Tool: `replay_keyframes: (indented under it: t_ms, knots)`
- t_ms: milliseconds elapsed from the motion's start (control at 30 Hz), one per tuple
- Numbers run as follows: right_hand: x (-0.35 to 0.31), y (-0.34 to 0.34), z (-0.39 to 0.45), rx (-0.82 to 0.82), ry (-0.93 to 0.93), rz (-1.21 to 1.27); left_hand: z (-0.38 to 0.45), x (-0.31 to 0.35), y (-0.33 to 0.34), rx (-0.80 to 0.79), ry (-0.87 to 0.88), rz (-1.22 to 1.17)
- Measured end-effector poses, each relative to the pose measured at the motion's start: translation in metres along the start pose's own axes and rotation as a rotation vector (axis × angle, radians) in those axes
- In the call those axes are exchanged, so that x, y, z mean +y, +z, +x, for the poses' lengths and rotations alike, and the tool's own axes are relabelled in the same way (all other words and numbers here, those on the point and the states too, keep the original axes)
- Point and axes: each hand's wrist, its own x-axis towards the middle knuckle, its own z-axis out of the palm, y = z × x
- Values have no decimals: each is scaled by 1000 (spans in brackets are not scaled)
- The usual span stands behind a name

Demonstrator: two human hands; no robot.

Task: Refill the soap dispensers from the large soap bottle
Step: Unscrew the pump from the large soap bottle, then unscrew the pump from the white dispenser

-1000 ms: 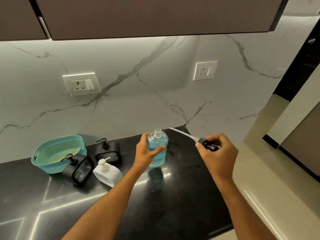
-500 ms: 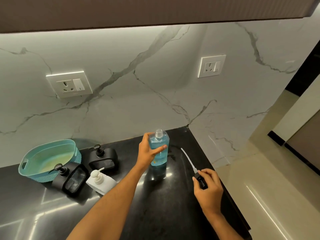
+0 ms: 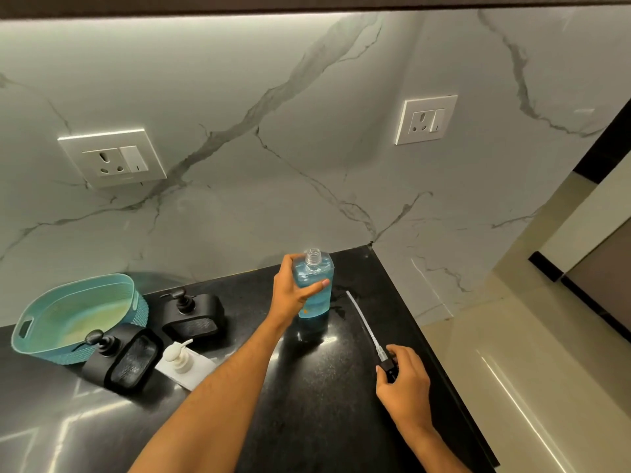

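Three soap dispensers stand at eight o'clock: two black ones (image 3: 193, 314) (image 3: 121, 358) and one white (image 3: 184, 365). One open blue soap bottle (image 3: 314, 288), one pump tube (image 3: 367, 327) and one teal basket (image 3: 78, 315) are on the counter. Two wall sockets (image 3: 112, 158) (image 3: 426, 119) sit at ten and one o'clock.

A white marble wall (image 3: 307, 148) with grey veins is glowing under light from beneath a dark cabinet (image 3: 307, 3). Two white sockets (image 3: 112, 158) (image 3: 426, 119) are sitting on it. A glossy black counter (image 3: 324, 387) is reflecting light; a beige floor (image 3: 529, 370) is lying to the right.
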Motion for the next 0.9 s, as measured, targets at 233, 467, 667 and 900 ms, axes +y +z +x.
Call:
replay_keyframes:
  t_ms: [233,467,667,900]
  knots:
    - [-4,4,3,-48,37,-49,2,-4,-4,-26,-19,33]
    - [-5,4,4,-73,78,-76,1,-5,-5,-53,-33,54]
    - [-6,3,5,-85,96,-107,0,-2,-7,-68,-36,84]
    - [-7,-1,8,-90,99,-128,-16,5,-17,0,-21,125]
